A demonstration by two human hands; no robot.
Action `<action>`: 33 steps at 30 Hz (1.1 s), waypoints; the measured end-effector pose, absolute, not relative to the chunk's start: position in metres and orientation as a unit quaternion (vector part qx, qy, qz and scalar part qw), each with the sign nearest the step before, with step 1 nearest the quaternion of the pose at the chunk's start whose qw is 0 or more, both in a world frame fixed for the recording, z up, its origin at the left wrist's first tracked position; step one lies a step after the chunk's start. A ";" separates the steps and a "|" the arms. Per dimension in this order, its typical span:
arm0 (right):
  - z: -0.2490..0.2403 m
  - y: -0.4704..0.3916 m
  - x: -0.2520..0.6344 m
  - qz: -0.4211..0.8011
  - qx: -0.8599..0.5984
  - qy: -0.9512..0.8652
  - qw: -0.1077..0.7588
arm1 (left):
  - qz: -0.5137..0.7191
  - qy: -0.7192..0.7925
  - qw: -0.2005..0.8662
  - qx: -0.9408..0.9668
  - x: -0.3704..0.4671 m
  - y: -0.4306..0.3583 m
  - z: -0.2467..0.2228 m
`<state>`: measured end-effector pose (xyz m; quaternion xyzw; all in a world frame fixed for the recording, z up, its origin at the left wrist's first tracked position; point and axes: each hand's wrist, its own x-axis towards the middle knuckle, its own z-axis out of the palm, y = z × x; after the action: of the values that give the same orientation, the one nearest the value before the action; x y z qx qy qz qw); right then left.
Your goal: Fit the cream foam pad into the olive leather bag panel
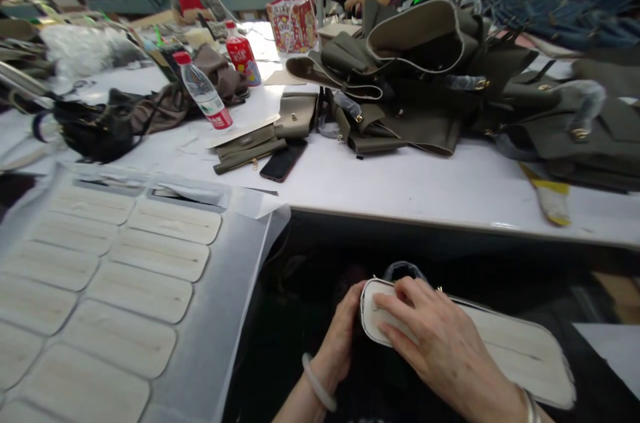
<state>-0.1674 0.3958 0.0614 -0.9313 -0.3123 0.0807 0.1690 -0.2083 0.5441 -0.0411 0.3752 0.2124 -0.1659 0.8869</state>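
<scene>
Low in the head view, below the table's front edge, both my hands hold a long cream panel (pixel 515 350) with rounded corners and a dark rim. My right hand (pixel 440 350) lies flat on top of its left end, fingers spread over the face. My left hand (pixel 343 336), a pale bangle on its wrist, grips that same end from beside and beneath. A dark bag part with small gold fittings (pixel 403 271) peeks out just behind the panel.
A sheet (pixel 235 290) carrying several matching cream panels (pixel 145 290) lies at the left. On the white table (pixel 400 183) are olive bags (pixel 425 76), a black phone (pixel 283 160), two bottles (pixel 205 93) and brown bags (pixel 100 126). Other people sit at the far end.
</scene>
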 end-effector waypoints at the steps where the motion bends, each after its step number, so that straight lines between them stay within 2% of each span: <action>1: 0.062 0.396 -0.167 0.082 -0.932 -0.313 0.161 | -0.163 0.213 0.886 0.379 -0.209 0.545 -0.041; 7: 0.066 0.399 -0.164 0.076 -0.935 -0.320 0.131 | -0.138 0.206 0.883 0.400 -0.211 0.549 -0.040; 18: 0.067 0.402 -0.165 0.072 -0.935 -0.319 0.140 | -0.082 0.200 0.885 0.413 -0.211 0.545 -0.046; 22: 0.065 0.401 -0.167 0.069 -0.934 -0.311 0.160 | -0.129 0.165 0.899 0.385 -0.207 0.549 -0.044; 27: 0.056 0.399 -0.173 0.038 -0.932 -0.298 0.201 | -0.205 0.208 0.890 0.350 -0.218 0.549 -0.046; 33: 0.052 0.400 -0.178 0.008 -0.932 -0.285 0.224 | -0.172 0.208 0.910 0.316 -0.220 0.546 -0.044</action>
<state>-0.1776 0.3998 0.0516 -0.9320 -0.2848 0.0083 0.2238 -0.2202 0.5464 -0.0439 0.3158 0.2083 -0.1717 0.9096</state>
